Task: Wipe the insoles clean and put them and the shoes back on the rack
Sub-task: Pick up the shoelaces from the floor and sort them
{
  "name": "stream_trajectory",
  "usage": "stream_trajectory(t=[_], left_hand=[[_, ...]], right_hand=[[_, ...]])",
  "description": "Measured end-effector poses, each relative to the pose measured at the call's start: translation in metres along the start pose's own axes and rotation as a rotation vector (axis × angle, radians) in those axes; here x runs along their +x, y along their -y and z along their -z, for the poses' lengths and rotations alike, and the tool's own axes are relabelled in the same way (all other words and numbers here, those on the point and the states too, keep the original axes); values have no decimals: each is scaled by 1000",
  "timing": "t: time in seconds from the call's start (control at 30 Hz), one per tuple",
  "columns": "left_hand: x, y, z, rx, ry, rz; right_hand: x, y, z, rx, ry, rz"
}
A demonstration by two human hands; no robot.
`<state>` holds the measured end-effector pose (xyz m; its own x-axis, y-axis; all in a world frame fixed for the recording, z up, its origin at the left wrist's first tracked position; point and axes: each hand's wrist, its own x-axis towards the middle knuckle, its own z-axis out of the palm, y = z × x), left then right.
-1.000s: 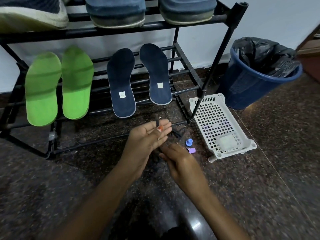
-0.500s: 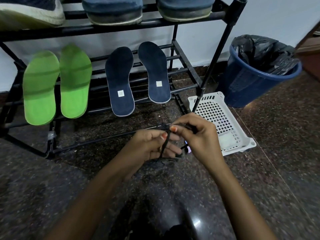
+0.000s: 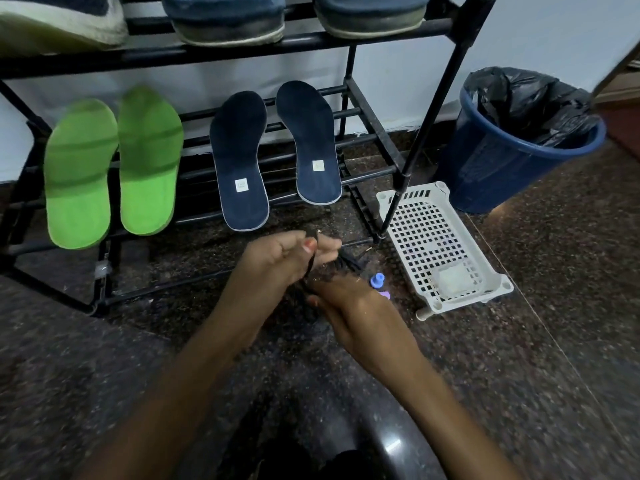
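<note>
The green insoles [image 3: 80, 174] and the navy insoles [image 3: 240, 161] lean side by side on the lower rails of the rack [image 3: 311, 40], heels near and toes far. They are probably propped there to air and dry after wiping. The shoes [image 3: 225, 19] sit on the top tier with only their soles in view, so that part of the task looks done. Just in front of the navy pair, low over the floor [image 3: 554, 341], both hands work a black lace [image 3: 309, 268], which may belong to one of the shoes. The left hand [image 3: 277, 261] is raised with its palm turned inward, and its thumb and curled fingers pinch the top of the lace so it hangs taut. The right hand [image 3: 360, 317] sits lower and nearer, back to the camera, with its fingers curled under onto the lace's lower end. Its fingertips are mostly hidden. More dark cord [image 3: 350, 263] lies bunched just beyond the hands. A small blue cap [image 3: 377, 280] stands on the floor beside the right hand. Right of that, a white basket [image 3: 498, 287] holding a pale pad [image 3: 453, 278] touches the rack's foot, within easy reach. A blue bin [image 3: 502, 178] stands far right.
</note>
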<state>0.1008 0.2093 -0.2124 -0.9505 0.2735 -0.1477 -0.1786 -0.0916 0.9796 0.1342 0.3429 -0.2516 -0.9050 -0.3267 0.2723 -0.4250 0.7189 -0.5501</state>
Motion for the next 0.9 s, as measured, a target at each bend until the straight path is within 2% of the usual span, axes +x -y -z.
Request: stream_trajectory(t=[0.1,0.17,0.3,0.43,0.5,0.6,0.7,0.8,0.83,0.9], left_hand=[[-1,12,2,436,31,-45],[-4,16,1,505,95,-32],[-8,9,1,445,223,33],[-5,4,4,345,264,108],[-5,1,3,225,283,153],[-5,-2,-1,-42,225,196],[-1,-4,-4,-337,113,172],[3,-2,-3,-479,36,134],[4,0,-2,-443,28,115],[4,6,-2,-159,1,42]], right_hand=[[1,-3,13,24,-47,38],[4,-8,23,105,-96,29],[10,-17,29,244,-195,-60],[14,-18,30,464,-212,-138],[16,-18,29,619,-217,-200],[18,-18,21,749,-253,-280],[13,-13,7,711,-206,-324],[5,-6,-6,492,-124,-234],[3,-4,-10,416,-103,-189],[-3,-2,-14,300,-70,-104]])
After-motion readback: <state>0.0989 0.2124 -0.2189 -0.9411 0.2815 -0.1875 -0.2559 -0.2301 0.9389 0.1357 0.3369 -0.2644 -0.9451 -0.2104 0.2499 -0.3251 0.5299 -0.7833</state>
